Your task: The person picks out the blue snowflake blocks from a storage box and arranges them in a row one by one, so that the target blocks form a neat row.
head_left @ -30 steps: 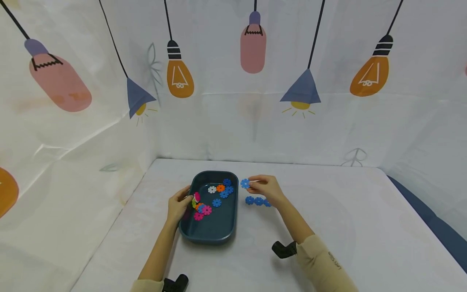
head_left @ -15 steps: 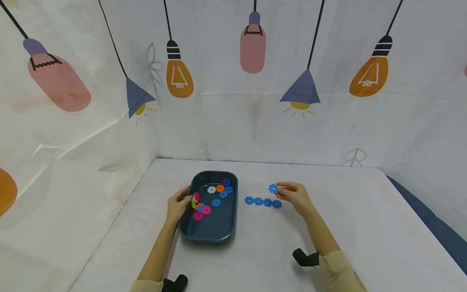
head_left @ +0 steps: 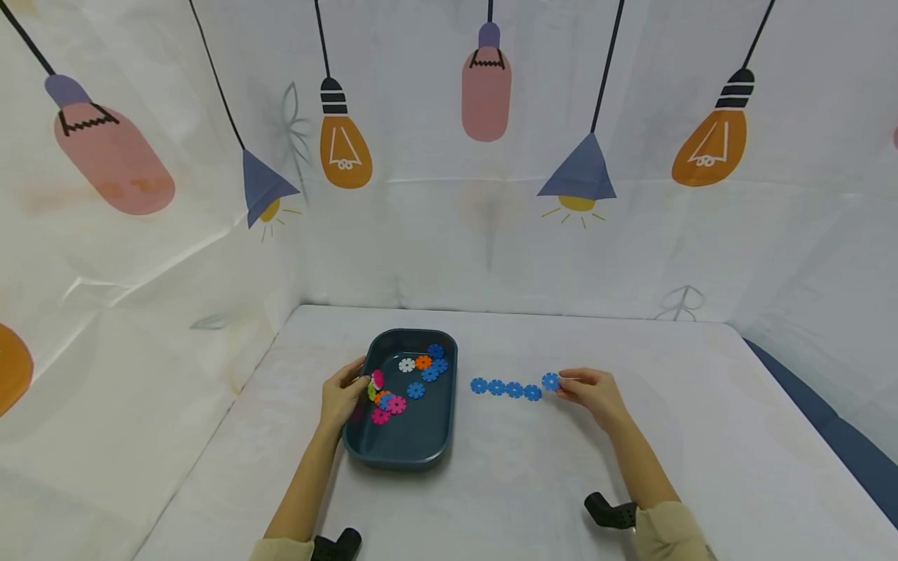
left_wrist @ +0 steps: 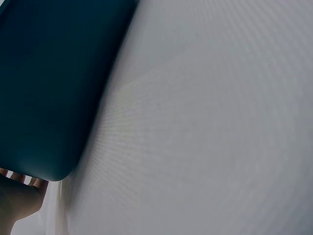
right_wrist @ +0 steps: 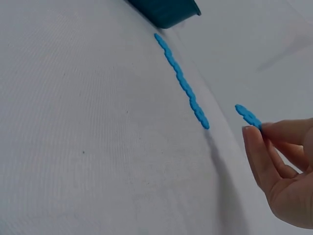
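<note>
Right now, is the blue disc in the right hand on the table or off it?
Off: the right wrist view shows the right hand pinching the blue disc up clear of the table.

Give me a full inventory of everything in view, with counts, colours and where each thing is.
Tray: one, dark teal, on the table
Loose discs: about a dozen, some overlapping, blue, pink, orange, green and white, inside the tray
Row discs: four, blue, lined up right of the tray
Held disc: one, blue, raised near the row's right end
Table: one, white, under the tray
Backdrop: count unclear, white, around the table
Printed lamps: six whole, pink, blue and orange, on the backdrop
Wrist devices: two, black, by the cuffs
Sleeves: two, beige, on the forearms
Left hand: one, bare, holding the tray's left rim
Right hand: one, bare, pinching the held disc
</note>
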